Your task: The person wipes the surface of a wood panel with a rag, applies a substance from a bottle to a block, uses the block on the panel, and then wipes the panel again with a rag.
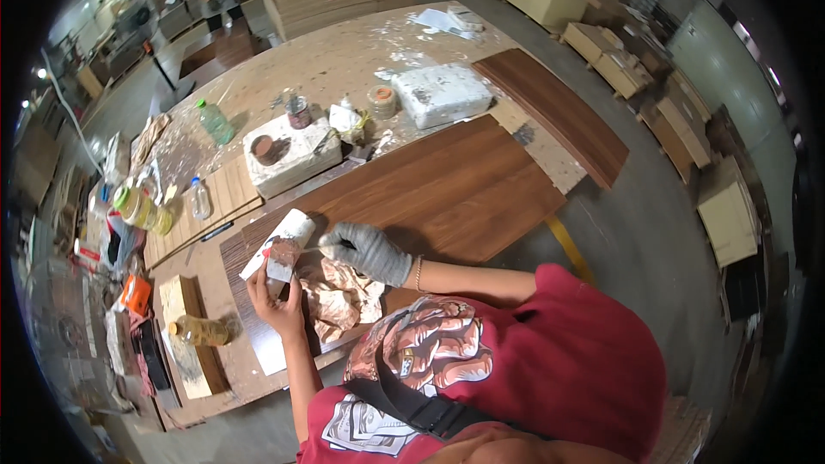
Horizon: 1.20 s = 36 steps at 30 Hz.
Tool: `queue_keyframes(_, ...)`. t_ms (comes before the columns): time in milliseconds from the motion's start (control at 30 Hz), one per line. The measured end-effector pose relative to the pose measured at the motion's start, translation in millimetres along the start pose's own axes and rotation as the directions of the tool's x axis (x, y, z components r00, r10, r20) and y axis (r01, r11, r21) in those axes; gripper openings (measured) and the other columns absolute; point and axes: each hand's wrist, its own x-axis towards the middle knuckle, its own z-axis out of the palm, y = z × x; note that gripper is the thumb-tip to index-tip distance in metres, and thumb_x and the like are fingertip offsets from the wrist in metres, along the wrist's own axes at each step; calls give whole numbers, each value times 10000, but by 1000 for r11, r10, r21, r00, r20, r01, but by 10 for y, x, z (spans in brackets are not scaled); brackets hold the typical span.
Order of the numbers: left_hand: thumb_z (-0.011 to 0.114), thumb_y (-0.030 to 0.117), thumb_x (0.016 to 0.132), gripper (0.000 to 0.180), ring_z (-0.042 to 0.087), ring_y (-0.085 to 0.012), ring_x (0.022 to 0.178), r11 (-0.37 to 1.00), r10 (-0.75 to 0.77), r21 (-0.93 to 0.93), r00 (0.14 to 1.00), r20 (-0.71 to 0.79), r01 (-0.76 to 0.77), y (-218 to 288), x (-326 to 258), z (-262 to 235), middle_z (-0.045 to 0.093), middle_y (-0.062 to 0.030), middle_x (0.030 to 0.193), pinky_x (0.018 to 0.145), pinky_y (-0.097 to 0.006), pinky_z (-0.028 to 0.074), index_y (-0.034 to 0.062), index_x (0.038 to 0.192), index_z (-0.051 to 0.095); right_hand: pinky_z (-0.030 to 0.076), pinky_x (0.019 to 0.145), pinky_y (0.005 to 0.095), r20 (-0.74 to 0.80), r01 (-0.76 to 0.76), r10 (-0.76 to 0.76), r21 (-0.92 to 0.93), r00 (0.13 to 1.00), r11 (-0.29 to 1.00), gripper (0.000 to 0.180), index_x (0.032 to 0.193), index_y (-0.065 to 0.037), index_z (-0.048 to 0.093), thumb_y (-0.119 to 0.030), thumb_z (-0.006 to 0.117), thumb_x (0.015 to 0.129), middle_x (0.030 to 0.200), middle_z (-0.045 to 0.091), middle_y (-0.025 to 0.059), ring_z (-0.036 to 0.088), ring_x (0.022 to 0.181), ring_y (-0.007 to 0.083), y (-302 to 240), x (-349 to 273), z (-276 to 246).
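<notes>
my left grip (279,302), bare, curls round the lower end of a white piece (296,222), thumb on one side and fingers on the other, parted only by its width. a brown paste patch (282,251) sits on its face, turned up towards me, i judge so that i can see it and get at it. my right grip (371,254), in a grey glove, is drawn in nearly to a fist, with fingertips pinched together on what looks like a thin tool (311,248). its tip meets or comes very near the paste; i cannot tell which. pinching it like that probably gives finer control than a full fist would.

the white piece is in front of me, over the left end of the brown board (438,176), close to my body, which likely keeps both arms bent and steady. crumpled paper (335,305) lies just below my grips, perhaps kept there as something handy to wipe on.

further across the table (344,43), a white block (296,174) bears a small brown cup (263,148), and a jar (297,112) stands just behind it; maybe they sit there to be within reach yet off the board. a green bottle (216,123) stands beyond, to the left.
</notes>
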Motion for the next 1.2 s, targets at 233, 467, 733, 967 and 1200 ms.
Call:
queue_keyframes(233, 807, 13, 719, 566, 627, -287, 1047, 998, 52, 44, 998, 41, -54, -55, -65, -120, 592, -134, 1126, 913, -383, 516, 16, 1270, 677, 473, 651, 223, -63, -79, 88, 128, 994, 989, 194, 1026, -73, 644, -265, 670, 1013, 811, 586, -37, 510, 732, 50, 231, 205, -22)
queue_keyframes(467, 834, 51, 708, 568, 635, -268, 1004, 999, 30, -20, 997, 66, -29, 33, -36, -186, 615, -126, 1107, 872, -357, 522, 37, 1256, 684, 480, 640, 241, -95, -101, 100, 3, 990, 995, 163, 1026, -44, 661, -207, 663, 1009, 826, 625, -24, 543, 718, 60, 48, 5, 71)
queue_keyframes(733, 813, 28, 712, 544, 633, -241, 1026, 1000, 19, -26, 997, 69, -18, 70, -78, -258, 622, -125, 1111, 891, -329, 521, -8, 1239, 681, 440, 511, 204, 9, -259, 259, 89, 966, 962, 120, 997, -67, 665, -187, 669, 1000, 744, 595, -23, 524, 575, 41, -168, 201, 72)
queue_keyframes(967, 800, -16, 728, 550, 650, -217, 999, 994, 84, -80, 992, 95, -77, 156, -51, -275, 589, -127, 1118, 837, -305, 602, -22, 1262, 668, 411, 437, 212, -64, -354, 369, 172, 927, 919, 147, 986, -57, 655, -199, 692, 984, 713, 584, -22, 528, 530, 43, -72, 309, 50)
queue_keyframes(1200, 801, 13, 722, 539, 629, -235, 1006, 989, 8, -145, 997, 78, 3, 154, -87, -271, 613, -118, 1097, 880, -325, 507, -18, 1246, 678, 477, 626, 262, -32, -156, 153, -137, 988, 978, 124, 974, -36, 657, -155, 688, 984, 766, 600, -7, 572, 688, 81, -147, 269, 167)
